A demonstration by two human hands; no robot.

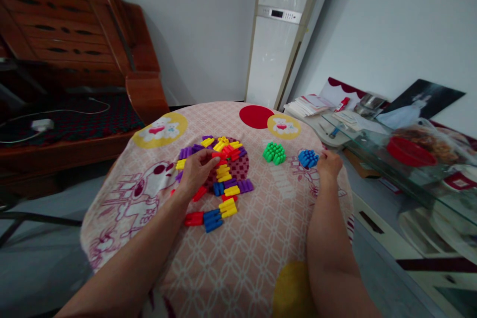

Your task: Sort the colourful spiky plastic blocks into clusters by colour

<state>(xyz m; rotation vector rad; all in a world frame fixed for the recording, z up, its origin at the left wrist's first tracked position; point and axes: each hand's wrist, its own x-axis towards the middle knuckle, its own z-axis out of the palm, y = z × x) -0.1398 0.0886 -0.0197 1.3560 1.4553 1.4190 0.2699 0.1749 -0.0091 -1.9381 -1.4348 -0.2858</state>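
Observation:
On the cloth-covered round table (238, 268), plastic toy blocks in yellow, purple, red and blue lie in a loose pile. My left hand (197, 171) reaches over it, thumb and forefinger pinched on a red toy block (217, 155). Near the pile's front edge, a red block (194, 218), a blue block (212, 220) and a yellow block (228, 207) form a joined row. To the right sits a cluster of green blocks (274, 153). My right hand (330, 163) is closed just right of a cluster of blue blocks (308, 158); what its fingers hold is hidden.
A glass-topped cabinet (395, 154) with papers, a red bowl (410, 151) and a plastic bag runs along the right, close to my right arm. Behind the table stands a white floor air conditioner (276, 44). A wooden bench (67, 30) is at the left.

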